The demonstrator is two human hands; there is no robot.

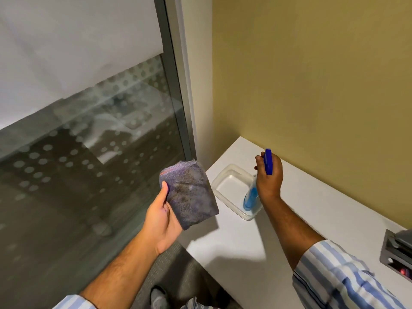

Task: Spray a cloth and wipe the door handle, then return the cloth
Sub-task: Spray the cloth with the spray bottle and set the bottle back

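My left hand (pixel 161 221) holds a folded grey-purple cloth (pixel 189 194) up in front of the glass panel, thumb on its front face. My right hand (pixel 268 177) is shut around the neck of a spray bottle (pixel 250 198) with blue liquid and a dark blue trigger head (pixel 268 161). The bottle's base sits inside a clear plastic tray (pixel 225 175) on the white counter. The cloth is left of the tray and apart from it. No door handle is in view.
The white counter (pixel 289 219) runs along a yellow wall (pixel 312 74). A grey box (pixel 396 248) sits at the counter's right edge. A glass panel (pixel 78 175) with frosted dots and a metal frame (pixel 178 97) fills the left. My shoe (pixel 158 297) is on the floor below.
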